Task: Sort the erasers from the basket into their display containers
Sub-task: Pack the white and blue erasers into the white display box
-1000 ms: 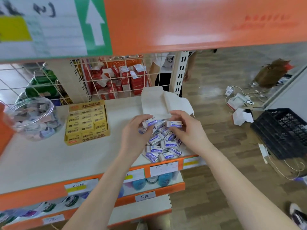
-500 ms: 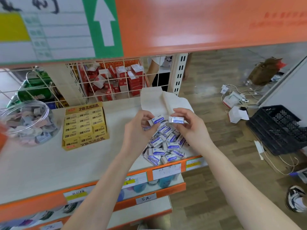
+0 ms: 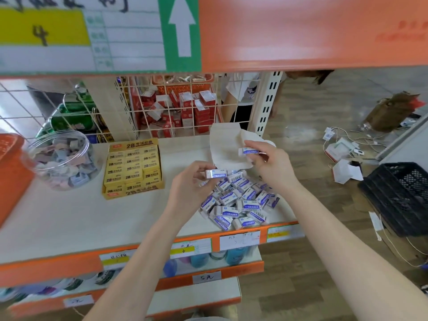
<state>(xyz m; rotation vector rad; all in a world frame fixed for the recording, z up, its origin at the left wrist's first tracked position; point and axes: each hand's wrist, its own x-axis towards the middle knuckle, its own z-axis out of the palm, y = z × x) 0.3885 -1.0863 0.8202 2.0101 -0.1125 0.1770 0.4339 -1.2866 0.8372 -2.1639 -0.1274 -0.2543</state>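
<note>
A pile of white-and-purple erasers (image 3: pixel 240 202) lies on the shelf (image 3: pixel 69 218) near its front right corner. My left hand (image 3: pixel 192 181) pinches one eraser (image 3: pixel 215 174) just above the pile's left side. My right hand (image 3: pixel 271 163) pinches another eraser (image 3: pixel 248 151), lifted higher, in front of an open white cardboard box (image 3: pixel 225 147). A yellow display box of 2B erasers (image 3: pixel 133 170) sits to the left. Further left stands a clear round tub of mixed erasers (image 3: pixel 61 158). An orange basket (image 3: pixel 11 167) shows at the left edge.
A wire grid (image 3: pixel 171 107) backs the shelf, with red boxes behind it. An orange upper shelf (image 3: pixel 301 31) hangs overhead. A black crate (image 3: pixel 398 195), cables and torn cartons lie on the wooden floor at right. Lower shelves hold tape rolls and bottles.
Both hands rose off the pile, each with one eraser. My right hand moved up and right toward the white box; my left hand stayed near the pile.
</note>
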